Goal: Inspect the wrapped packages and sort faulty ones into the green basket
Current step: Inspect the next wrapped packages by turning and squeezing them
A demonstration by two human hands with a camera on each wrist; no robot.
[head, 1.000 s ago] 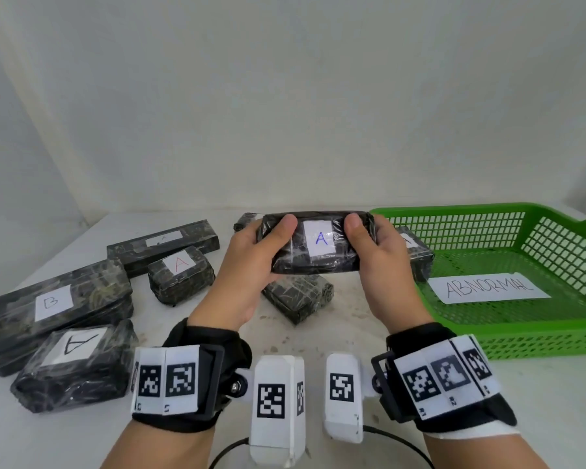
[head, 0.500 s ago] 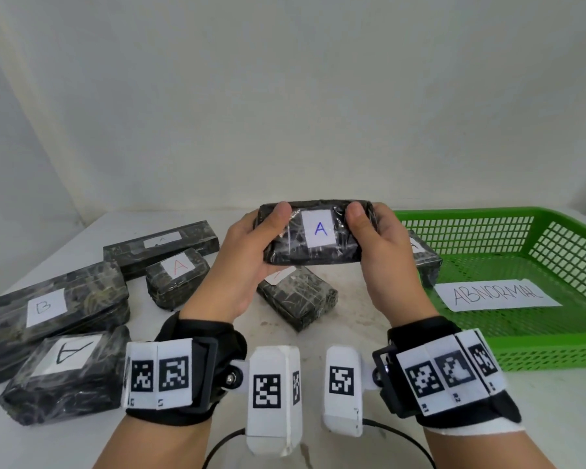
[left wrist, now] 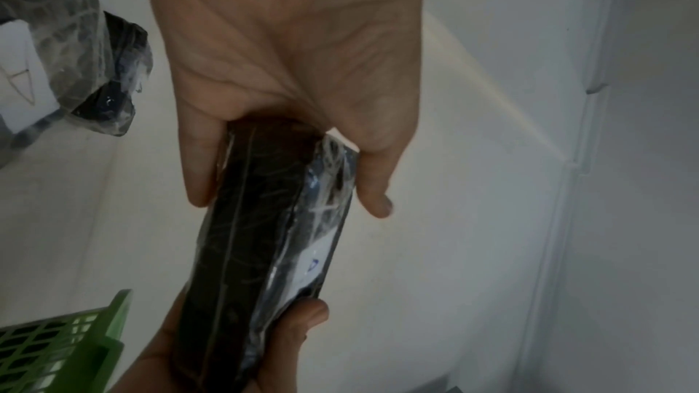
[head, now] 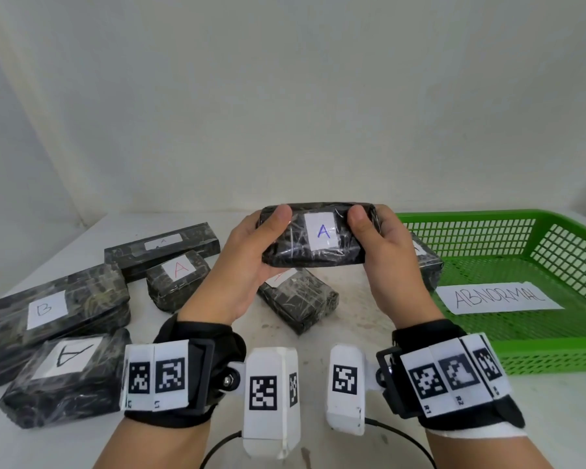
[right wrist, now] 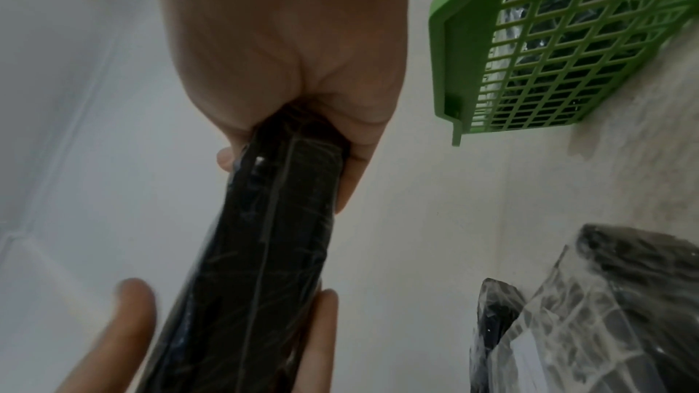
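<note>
A dark package (head: pixel 315 236) wrapped in clear film, with a white label bearing a blue A, is held up above the table. My left hand (head: pixel 251 252) grips its left end and my right hand (head: pixel 383 252) grips its right end, thumbs on the labelled face. In the left wrist view the package (left wrist: pixel 265 250) runs away from my left hand (left wrist: pixel 287 160) toward the other hand. In the right wrist view my right hand (right wrist: pixel 295 130) clasps the package (right wrist: pixel 261 250). The green basket (head: pixel 555 353) stands at the right with a paper reading ABNORMAL (head: pixel 498 297) inside.
Several wrapped packages lie on the white table: a long one marked B (head: pixel 48 313), one marked A (head: pixel 61 377) at the front left, a red-A one (head: pixel 178 279), a long one (head: pixel 163 247) behind it, one (head: pixel 300 299) under my hands, one (head: pixel 425 262) by the basket.
Both hands have lifted the blue-A package higher and tilted its labelled face more toward me. The packages on the table have not moved.
</note>
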